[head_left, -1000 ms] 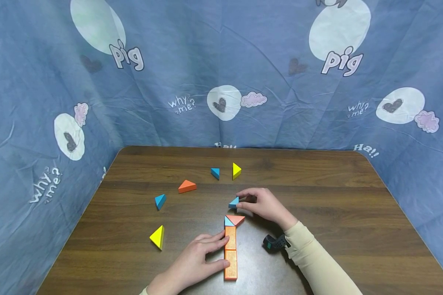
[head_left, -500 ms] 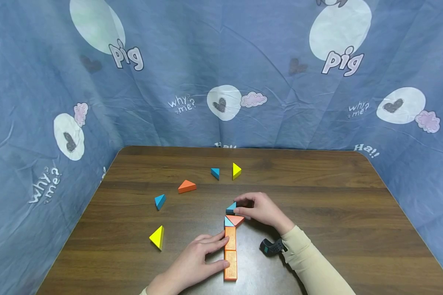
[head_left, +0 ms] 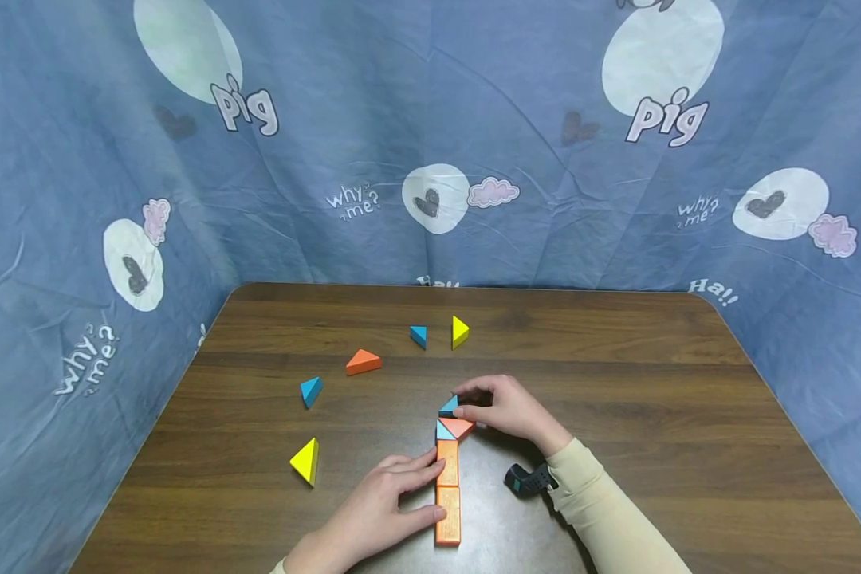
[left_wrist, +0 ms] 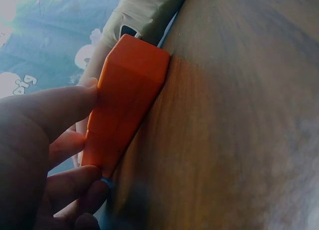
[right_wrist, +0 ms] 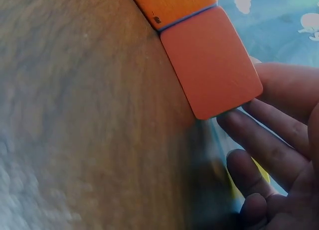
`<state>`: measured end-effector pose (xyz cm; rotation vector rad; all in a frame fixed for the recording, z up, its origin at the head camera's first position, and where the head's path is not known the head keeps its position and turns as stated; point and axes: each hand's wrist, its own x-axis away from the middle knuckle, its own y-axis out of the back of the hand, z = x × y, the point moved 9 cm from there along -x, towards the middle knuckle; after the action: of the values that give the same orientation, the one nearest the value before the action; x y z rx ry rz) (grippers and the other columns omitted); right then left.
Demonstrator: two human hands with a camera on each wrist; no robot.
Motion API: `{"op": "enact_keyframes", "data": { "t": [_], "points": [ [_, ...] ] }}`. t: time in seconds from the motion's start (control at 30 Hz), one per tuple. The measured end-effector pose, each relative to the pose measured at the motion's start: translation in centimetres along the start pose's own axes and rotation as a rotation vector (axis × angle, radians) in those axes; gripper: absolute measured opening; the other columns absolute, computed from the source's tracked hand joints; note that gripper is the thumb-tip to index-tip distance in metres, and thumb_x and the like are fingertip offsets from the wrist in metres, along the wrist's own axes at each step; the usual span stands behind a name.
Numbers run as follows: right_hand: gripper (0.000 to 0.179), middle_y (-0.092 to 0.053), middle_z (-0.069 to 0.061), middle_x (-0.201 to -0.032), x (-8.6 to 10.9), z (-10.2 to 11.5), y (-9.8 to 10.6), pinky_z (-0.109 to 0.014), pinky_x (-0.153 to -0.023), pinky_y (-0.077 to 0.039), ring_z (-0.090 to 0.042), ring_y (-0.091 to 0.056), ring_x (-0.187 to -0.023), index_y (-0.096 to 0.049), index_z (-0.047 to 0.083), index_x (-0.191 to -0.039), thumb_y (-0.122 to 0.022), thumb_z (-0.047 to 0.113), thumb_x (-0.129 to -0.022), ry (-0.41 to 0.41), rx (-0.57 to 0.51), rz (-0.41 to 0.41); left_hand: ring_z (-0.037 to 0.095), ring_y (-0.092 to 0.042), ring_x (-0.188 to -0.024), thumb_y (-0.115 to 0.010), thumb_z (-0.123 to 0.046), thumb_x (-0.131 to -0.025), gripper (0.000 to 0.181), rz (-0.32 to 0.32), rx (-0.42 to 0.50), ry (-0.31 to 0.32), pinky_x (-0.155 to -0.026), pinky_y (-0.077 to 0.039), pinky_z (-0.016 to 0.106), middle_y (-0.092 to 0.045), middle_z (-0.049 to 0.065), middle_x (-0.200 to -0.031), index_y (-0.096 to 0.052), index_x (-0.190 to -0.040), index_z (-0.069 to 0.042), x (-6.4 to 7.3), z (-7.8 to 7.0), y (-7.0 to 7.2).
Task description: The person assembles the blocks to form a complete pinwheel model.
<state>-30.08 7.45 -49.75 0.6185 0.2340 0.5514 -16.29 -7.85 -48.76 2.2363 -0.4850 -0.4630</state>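
Two orange rectangular blocks lie end to end in a row on the table. At the row's far end sit a small light-blue triangular block and a salmon triangular block, fitted side by side. My left hand rests its thumb and fingertips along the left side of the orange blocks. My right hand pinches a blue triangular block between thumb and fingers, right beside the far end of the row. In the right wrist view, the salmon block hides the pinched one.
Several loose triangular blocks lie about: a yellow one and a blue one on the left, an orange one farther back, a blue one and a yellow one behind. A dark wrist device is by the right sleeve.
My right hand has brought the blue triangular block slightly left and toward me, up to the row's far end. The left hand and the orange blocks have stayed in place.
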Motion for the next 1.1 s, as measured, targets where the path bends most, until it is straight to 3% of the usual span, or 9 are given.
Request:
{"op": "enact_keyframes", "data": {
  "t": [0.47, 0.63, 1.1],
  "points": [
    [0.036, -0.07, 0.019, -0.097, -0.05, 0.4, 0.07, -0.029, -0.08, -0.051, -0.004, -0.064, -0.09, -0.075, 0.016, -0.113, -0.07, 0.044, -0.091, 0.032, 0.017, 0.002, 0.013, -0.054, -0.117, -0.066, -0.056, -0.089, 0.058, 0.0, 0.01, 0.013, -0.096, -0.047, 0.035, -0.053, -0.007, -0.143, -0.063, -0.136, -0.021, -0.01, 0.15, -0.03],
    [0.033, -0.069, 0.02, -0.098, -0.16, 0.43, 0.19, -0.03, -0.085, -0.051, -0.001, -0.063, -0.094, -0.076, 0.018, -0.111, -0.068, 0.044, -0.092, 0.025, 0.065, -0.023, 0.013, -0.054, -0.116, -0.067, -0.055, -0.089, 0.058, -0.011, 0.006, 0.002, -0.096, -0.047, 0.035, -0.053, -0.007, -0.142, -0.063, -0.136, -0.021, 0.03, 0.0, 0.06],
    [0.026, -0.069, 0.022, -0.095, -0.11, 0.54, -0.14, -0.03, -0.085, -0.05, 0.0, -0.063, -0.092, -0.077, 0.02, -0.109, -0.07, 0.039, -0.092, 0.029, 0.054, -0.01, 0.013, -0.055, -0.115, -0.068, -0.054, -0.089, 0.058, -0.024, 0.0, -0.019, -0.095, -0.047, 0.034, -0.054, -0.005, -0.142, -0.064, -0.135, -0.019, 0.06, -0.2, 0.15]
  ]
}}
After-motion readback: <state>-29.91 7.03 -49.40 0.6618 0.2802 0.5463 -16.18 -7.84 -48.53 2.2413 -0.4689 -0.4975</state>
